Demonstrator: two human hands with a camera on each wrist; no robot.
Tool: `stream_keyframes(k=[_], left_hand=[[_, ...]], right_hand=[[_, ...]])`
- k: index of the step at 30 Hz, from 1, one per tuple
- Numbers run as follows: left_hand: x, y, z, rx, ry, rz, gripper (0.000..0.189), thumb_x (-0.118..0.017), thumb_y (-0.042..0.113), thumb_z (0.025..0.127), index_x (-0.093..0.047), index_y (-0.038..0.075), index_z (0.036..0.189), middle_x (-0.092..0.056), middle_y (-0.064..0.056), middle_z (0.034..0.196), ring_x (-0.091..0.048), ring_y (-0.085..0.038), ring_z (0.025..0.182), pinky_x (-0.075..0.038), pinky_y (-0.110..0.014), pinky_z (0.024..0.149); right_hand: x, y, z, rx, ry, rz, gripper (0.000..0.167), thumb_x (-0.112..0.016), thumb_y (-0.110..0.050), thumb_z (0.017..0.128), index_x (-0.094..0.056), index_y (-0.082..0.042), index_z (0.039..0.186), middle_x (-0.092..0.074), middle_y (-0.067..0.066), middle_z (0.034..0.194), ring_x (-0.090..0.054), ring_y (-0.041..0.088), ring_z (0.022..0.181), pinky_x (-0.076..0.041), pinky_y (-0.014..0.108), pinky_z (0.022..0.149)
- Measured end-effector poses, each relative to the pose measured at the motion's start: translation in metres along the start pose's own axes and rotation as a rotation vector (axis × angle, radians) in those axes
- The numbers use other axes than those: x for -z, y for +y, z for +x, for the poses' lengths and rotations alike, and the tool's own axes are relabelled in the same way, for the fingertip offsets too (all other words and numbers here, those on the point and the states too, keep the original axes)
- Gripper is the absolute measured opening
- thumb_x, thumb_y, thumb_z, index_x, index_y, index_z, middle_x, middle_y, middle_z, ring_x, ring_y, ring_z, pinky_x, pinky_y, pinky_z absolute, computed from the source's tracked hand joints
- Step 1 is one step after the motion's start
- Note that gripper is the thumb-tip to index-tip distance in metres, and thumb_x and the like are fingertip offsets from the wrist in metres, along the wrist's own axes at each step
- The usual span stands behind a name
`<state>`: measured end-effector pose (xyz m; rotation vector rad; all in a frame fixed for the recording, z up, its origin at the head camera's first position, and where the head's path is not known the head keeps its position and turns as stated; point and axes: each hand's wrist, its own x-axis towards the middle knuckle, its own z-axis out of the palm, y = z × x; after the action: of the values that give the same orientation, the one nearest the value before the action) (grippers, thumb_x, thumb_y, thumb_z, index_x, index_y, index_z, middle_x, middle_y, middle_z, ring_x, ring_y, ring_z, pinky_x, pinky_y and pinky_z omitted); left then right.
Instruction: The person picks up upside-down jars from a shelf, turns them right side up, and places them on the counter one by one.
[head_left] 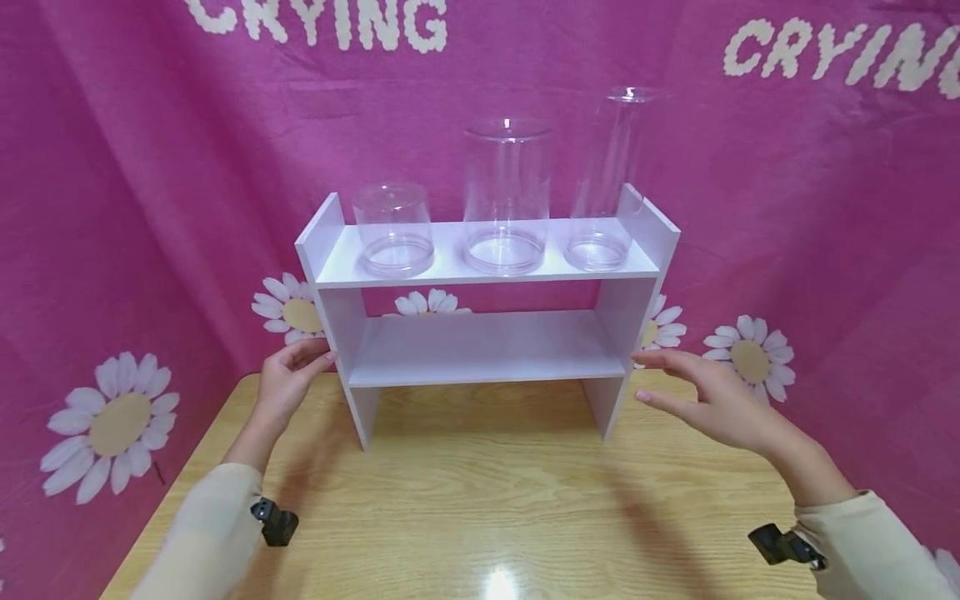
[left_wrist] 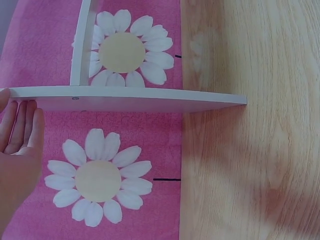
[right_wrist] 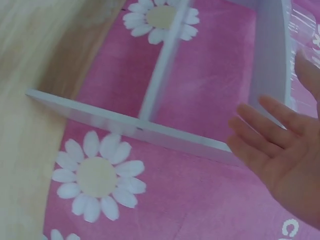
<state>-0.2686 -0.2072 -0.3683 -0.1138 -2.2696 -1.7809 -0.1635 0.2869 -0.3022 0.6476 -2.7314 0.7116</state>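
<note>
A white two-tier shelf (head_left: 487, 346) stands on the wooden table, its side panels upright. On its upper board are three clear cylindrical containers: a short wide one (head_left: 393, 223) at left, a taller one (head_left: 507, 200) in the middle and a tall narrow one (head_left: 606, 183) at right. My left hand (head_left: 288, 375) touches the left side panel (left_wrist: 150, 99), fingers against its outer face and thumb at the front edge. Beside the right side panel (right_wrist: 100, 116) is my right hand (head_left: 712, 396), fingers extended and thumb apart, fingertips right at the panel.
A pink cloth (head_left: 165, 250) printed with daisies and white lettering hangs behind and at the sides. The wood-grain table (head_left: 465, 500) extends in front of the shelf. A small black device (head_left: 276, 522) sits at the left sleeve and another (head_left: 783, 546) at the right.
</note>
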Motion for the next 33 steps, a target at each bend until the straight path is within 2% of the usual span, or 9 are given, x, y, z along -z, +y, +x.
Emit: stream_keyframes(k=[3, 7, 13, 15, 18, 20, 27, 33], left_hand=[[-0.003, 0.002, -0.001, 0.003, 0.006, 0.007, 0.040, -0.065, 0.007, 0.090, -0.056, -0.016, 0.121, -0.059, 0.035, 0.076, -0.058, 0.017, 0.079, -0.050, -0.003, 0.075], [-0.009, 0.006, -0.001, 0.007, 0.026, 0.026, 0.037, -0.066, 0.007, 0.089, -0.058, -0.013, 0.119, -0.059, 0.031, 0.078, -0.057, 0.017, 0.078, -0.050, -0.003, 0.075], [-0.011, 0.008, 0.003, 0.002, 0.039, 0.061, 0.036, -0.066, 0.007, 0.088, -0.061, -0.010, 0.119, -0.069, 0.011, 0.094, -0.057, 0.017, 0.077, -0.050, -0.003, 0.074], [-0.009, 0.008, 0.004, 0.001, 0.027, 0.077, 0.036, -0.066, 0.008, 0.089, -0.060, -0.010, 0.120, -0.070, 0.004, 0.099, -0.058, 0.017, 0.079, -0.050, -0.003, 0.074], [-0.005, 0.009, 0.004, 0.009, 0.009, 0.115, 0.039, -0.066, 0.011, 0.089, -0.059, -0.009, 0.122, -0.069, -0.005, 0.109, -0.056, 0.018, 0.081, -0.048, -0.003, 0.075], [-0.003, 0.009, 0.004, 0.019, 0.007, 0.133, 0.039, -0.066, 0.012, 0.089, -0.060, -0.008, 0.122, -0.069, -0.006, 0.111, -0.055, 0.018, 0.081, -0.048, -0.003, 0.074], [0.003, 0.007, 0.004, 0.036, -0.015, 0.137, 0.041, -0.066, 0.015, 0.090, -0.059, -0.008, 0.123, -0.064, 0.018, 0.095, -0.053, 0.018, 0.081, -0.047, -0.003, 0.075], [0.006, 0.008, 0.003, 0.052, -0.057, 0.147, 0.044, -0.066, 0.019, 0.091, -0.058, -0.006, 0.125, -0.060, 0.022, 0.094, -0.053, 0.016, 0.083, -0.047, -0.003, 0.076]], right_hand=[[0.011, 0.000, 0.005, -0.014, -0.054, 0.010, 0.040, -0.068, -0.028, 0.089, -0.060, -0.014, 0.126, -0.067, 0.006, 0.123, -0.064, 0.013, 0.111, -0.054, 0.031, 0.093], [0.027, 0.001, 0.011, -0.015, -0.090, 0.034, 0.039, -0.068, -0.026, 0.090, -0.060, -0.015, 0.126, -0.067, 0.008, 0.122, -0.058, -0.011, 0.104, -0.051, 0.012, 0.086], [0.051, 0.000, 0.021, -0.038, -0.234, 0.136, 0.039, -0.065, -0.017, 0.091, -0.057, -0.006, 0.127, -0.068, 0.009, 0.118, -0.059, -0.012, 0.099, -0.052, 0.012, 0.084], [0.056, -0.001, 0.025, -0.053, -0.263, 0.130, 0.039, -0.066, -0.017, 0.091, -0.057, -0.005, 0.127, -0.069, 0.008, 0.115, -0.059, -0.011, 0.097, -0.053, 0.014, 0.084], [0.064, -0.002, 0.033, -0.068, -0.263, 0.074, 0.038, -0.066, -0.018, 0.091, -0.058, -0.008, 0.127, -0.069, 0.006, 0.115, -0.059, -0.011, 0.096, -0.054, 0.015, 0.083], [0.069, -0.003, 0.038, -0.076, -0.264, 0.048, 0.039, -0.065, -0.019, 0.091, -0.057, -0.009, 0.128, -0.069, 0.006, 0.117, -0.058, -0.013, 0.096, -0.054, 0.016, 0.082], [0.089, -0.010, 0.051, -0.086, -0.310, 0.009, 0.042, -0.062, -0.023, 0.094, -0.053, -0.010, 0.133, -0.067, 0.007, 0.121, -0.057, -0.014, 0.097, -0.052, 0.013, 0.083], [0.110, -0.011, 0.056, -0.112, -0.291, -0.042, 0.040, -0.062, -0.025, 0.094, -0.055, -0.013, 0.132, -0.065, 0.005, 0.124, -0.057, -0.013, 0.097, -0.049, 0.009, 0.083]])
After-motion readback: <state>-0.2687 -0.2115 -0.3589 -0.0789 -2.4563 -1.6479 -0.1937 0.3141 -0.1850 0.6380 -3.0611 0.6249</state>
